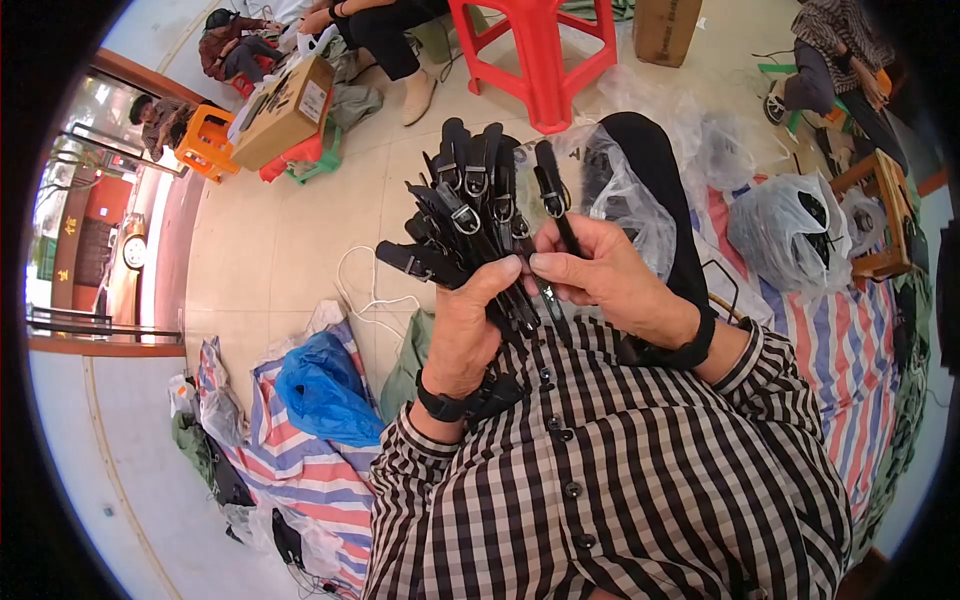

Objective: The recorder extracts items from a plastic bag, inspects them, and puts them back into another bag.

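My left hand [472, 315] is closed round a thick bunch of black straps with buckles [462, 205], which fan out above my thumb. Silver-coloured buckles show near their upper ends. One single black strap [555, 195] stands up out of my right hand [605, 270], pinched between thumb and fingers. The tips of both thumbs almost meet at the right side of the bunch. The lower ends of the straps hang below my hands, in front of my checked shirt, partly hidden by my fingers.
Clear plastic bags lie by my dark-clothed knee [650, 150]. A white bag with black things [785, 235] stands right, beside a wooden stool [880, 220]. Left lies a blue bag [330, 385] on striped sheeting [310, 480]. Ahead is a red stool [540, 60]; other people sit around.
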`<state>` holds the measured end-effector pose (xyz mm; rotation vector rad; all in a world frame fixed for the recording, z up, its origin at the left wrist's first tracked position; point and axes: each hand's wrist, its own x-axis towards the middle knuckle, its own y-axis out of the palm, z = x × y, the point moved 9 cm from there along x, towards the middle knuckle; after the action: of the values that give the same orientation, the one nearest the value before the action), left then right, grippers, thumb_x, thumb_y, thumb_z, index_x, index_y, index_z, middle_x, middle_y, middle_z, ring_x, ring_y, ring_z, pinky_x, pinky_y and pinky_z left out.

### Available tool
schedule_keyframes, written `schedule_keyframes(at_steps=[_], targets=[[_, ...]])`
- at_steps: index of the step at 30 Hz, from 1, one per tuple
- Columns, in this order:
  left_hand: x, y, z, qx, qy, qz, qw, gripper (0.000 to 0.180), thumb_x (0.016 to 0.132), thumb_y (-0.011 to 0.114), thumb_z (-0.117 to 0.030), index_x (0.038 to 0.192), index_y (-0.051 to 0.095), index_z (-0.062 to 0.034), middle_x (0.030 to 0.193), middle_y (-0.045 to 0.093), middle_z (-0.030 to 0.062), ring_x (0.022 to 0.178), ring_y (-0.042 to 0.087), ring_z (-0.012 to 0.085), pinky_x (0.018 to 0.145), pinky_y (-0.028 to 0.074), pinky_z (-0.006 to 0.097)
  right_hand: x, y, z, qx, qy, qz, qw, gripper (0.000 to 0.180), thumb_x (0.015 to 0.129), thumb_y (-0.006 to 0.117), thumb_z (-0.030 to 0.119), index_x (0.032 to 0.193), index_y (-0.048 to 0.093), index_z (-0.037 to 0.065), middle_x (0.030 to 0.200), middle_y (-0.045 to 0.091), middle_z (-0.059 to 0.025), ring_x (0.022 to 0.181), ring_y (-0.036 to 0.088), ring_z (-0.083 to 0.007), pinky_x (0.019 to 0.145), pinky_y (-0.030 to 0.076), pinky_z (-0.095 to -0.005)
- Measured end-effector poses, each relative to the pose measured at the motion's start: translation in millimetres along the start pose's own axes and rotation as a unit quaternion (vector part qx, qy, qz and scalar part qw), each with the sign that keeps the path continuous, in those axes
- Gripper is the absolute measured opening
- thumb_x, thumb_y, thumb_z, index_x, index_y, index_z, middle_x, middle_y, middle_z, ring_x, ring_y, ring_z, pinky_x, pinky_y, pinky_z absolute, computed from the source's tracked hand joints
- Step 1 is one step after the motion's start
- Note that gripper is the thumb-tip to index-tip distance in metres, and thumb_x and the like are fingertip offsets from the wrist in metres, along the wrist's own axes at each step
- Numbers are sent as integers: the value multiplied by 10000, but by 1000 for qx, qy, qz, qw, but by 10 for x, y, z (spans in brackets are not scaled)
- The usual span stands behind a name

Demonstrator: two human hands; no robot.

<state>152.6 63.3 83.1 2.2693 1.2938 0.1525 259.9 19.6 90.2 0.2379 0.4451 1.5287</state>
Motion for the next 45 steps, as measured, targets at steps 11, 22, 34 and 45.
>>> schedule_keyframes(at_steps=[11, 22, 34, 45], targets=[[58, -5, 52, -128, -37, 29, 991, 298, 822, 588, -79, 1088, 539, 45, 796, 583, 70, 715, 568, 175, 663, 469, 271, 23, -47, 92, 57, -117, 19, 991, 219, 942, 501, 225, 1072, 435, 62, 721, 538, -44, 580, 523, -129, 477, 375, -228], [47, 11, 67, -113, -41, 43, 992, 273, 821, 589, -75, 1068, 560, 37, 804, 596, 85, 710, 580, 188, 663, 489, 279, 11, -95, 20, 155, -20, 15, 988, 136, 869, 621, 162, 926, 547, 63, 566, 406, 67, 422, 314, -19, 388, 222, -184], [-37, 210, 107, -36, -76, 122, 989, 328, 807, 576, -97, 1110, 545, 25, 834, 614, 105, 722, 607, 205, 675, 502, 298, 20, -45, 47, 81, 1, -5, 997, 130, 836, 658, 152, 862, 567, 62, 613, 590, 0, 445, 453, -32, 399, 253, -167], [-3, 204, 144, -16, -96, 106, 990, 323, 832, 538, -134, 1093, 542, 56, 853, 638, 163, 742, 645, 250, 696, 549, 337, 14, -103, 16, 78, -8, -29, 996, 94, 821, 662, 115, 825, 585, 63, 604, 594, -19, 480, 531, -57, 406, 294, -172]])
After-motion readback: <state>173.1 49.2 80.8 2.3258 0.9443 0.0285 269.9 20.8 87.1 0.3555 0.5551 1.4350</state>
